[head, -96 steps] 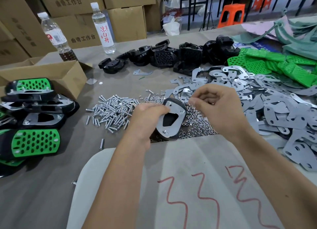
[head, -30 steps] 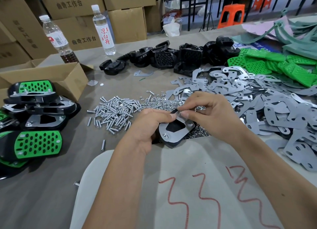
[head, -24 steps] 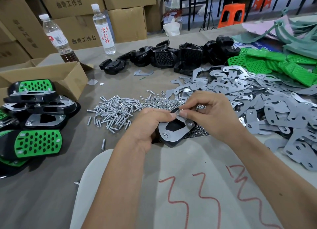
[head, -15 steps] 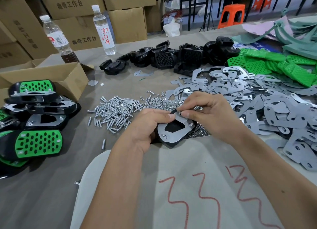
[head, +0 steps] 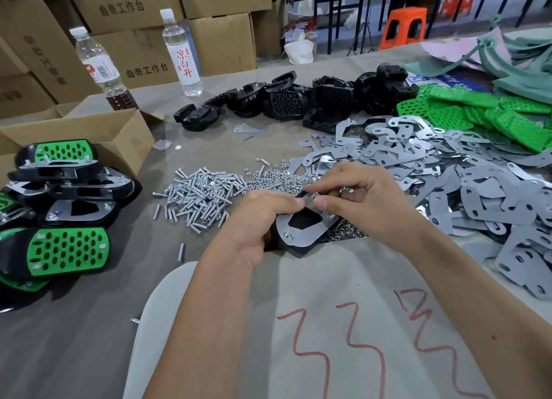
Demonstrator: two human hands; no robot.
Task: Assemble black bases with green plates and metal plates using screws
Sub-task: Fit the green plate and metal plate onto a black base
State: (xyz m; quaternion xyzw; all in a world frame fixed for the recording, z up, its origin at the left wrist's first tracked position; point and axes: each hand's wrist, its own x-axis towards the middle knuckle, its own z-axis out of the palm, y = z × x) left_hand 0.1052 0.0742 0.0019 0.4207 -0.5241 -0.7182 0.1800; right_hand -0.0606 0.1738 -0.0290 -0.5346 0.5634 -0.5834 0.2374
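Note:
My left hand (head: 257,219) grips a black base with a metal plate (head: 301,234) on top, held just above the table's middle. My right hand (head: 367,201) pinches at the plate's far corner with thumb and forefinger; what it pinches is too small to make out. Screw ends stick up from the plate's near-left and right corners. Loose screws (head: 203,192) lie to the left, small nuts (head: 277,180) behind the hands. Metal plates (head: 448,189) are heaped on the right, green plates (head: 478,115) at far right, black bases (head: 298,100) at the back.
Finished assemblies (head: 59,219) are stacked at the left edge beside an open cardboard box (head: 98,129). Two bottles (head: 182,55) stand at the back left before stacked cartons. A grey sheet with red marks (head: 343,339) covers the near table.
My right hand came down from above the nuts to the plate's far corner and has stayed pinching there. The left hand has tilted the base a little lower.

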